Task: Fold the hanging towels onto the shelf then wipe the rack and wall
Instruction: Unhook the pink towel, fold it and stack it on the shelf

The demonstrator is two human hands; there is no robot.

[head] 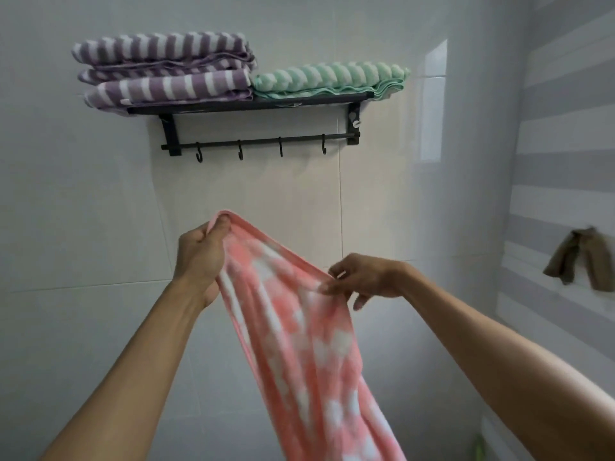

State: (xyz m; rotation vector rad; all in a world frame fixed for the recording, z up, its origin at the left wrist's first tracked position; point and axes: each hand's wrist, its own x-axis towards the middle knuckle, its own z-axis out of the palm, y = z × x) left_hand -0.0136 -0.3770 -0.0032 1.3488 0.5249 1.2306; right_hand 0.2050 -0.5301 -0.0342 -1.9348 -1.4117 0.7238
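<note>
A pink-and-white striped towel (299,344) hangs between my hands, below the rack. My left hand (199,257) grips its upper corner, held higher. My right hand (362,279) pinches the top edge further right with thumb and fingertips. The rest of the towel drops down out of the frame. On the white tiled wall (83,211) a black rack (253,106) carries folded purple-striped towels (163,71) on the left and a folded green-striped towel (329,79) on the right. Its lower bar (259,141) with several hooks is bare.
A brown cloth (580,259) hangs on the grey-and-white striped side wall at the right. A green object (478,447) shows at the bottom right, mostly cut off.
</note>
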